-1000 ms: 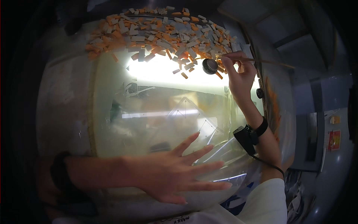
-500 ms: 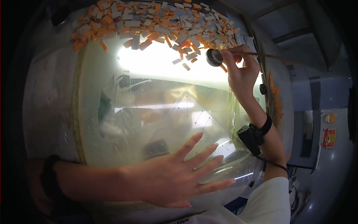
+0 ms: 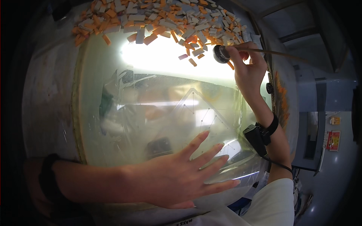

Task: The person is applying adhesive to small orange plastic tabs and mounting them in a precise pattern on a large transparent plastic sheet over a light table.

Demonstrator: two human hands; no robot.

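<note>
My left hand (image 3: 177,175) lies flat, fingers spread, on a glossy clear plastic sheet (image 3: 151,122) over a lit tabletop. Beyond its fingertips, faint dotted lines and a pointed outline (image 3: 193,90) show on or through the sheet. At the far right, my right hand (image 3: 249,69) is closed on a thin brown stick-like tool (image 3: 281,53), perhaps a brush. Its long end points right; its working end is hidden by the fingers and a small round dark jar (image 3: 220,54) beside them. I cannot tell whether the fingers also touch the jar.
Many loose orange and white eraser-like blocks (image 3: 162,22) are heaped along the far edge, a few straying onto the glowing surface. A black device with a cable (image 3: 256,136) is strapped to my right wrist. A dark rectangular shape (image 3: 159,147) shows beneath the sheet.
The whole view has shifted slightly, moving most things a little to the right in the picture. My right hand stays by the jar with the tool, and my left hand stays flat on the sheet.
</note>
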